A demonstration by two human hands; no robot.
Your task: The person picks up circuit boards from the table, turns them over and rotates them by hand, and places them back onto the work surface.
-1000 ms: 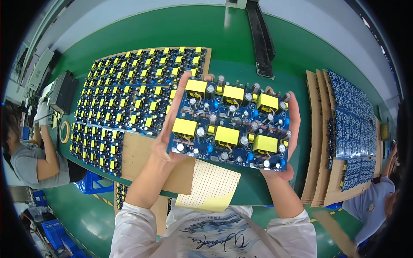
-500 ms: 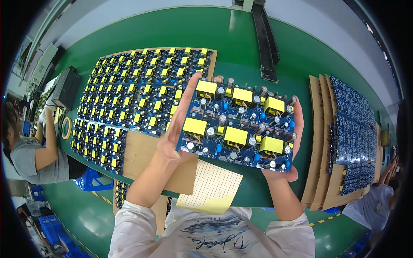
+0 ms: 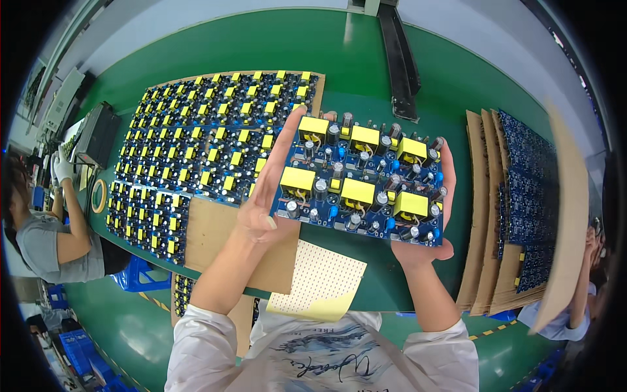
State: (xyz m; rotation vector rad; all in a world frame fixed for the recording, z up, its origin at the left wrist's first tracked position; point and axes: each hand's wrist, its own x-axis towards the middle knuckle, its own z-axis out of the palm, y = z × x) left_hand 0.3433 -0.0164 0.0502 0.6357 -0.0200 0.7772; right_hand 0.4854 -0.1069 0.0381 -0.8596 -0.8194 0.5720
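While facing the green desk (image 3: 385, 281), held the blue circuit board (image 3: 363, 178) above it, clamped at opposite ends between left hand (image 3: 261, 204) and right hand (image 3: 424, 253), near rows of similar boards (image 3: 192, 153).

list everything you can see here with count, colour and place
table: one, green, centre
held circuit board: one, blue with yellow blocks, above table
laid-out boards: many, blue and yellow, table's left
stacked boards: many, blue, right
cardboard sheets: several, brown, under boards, right
dotted sheet: one, pale yellow, near edge
tape roll: one, tan, left table edge
channel: one, black, far side
boxy device: one, black, left
plastic items: several, blue, lower left
co-workers: at least two, grey and pale-blue clothes, both sides
left hand: one, bare, board's left side
right hand: one, bare, board's right side
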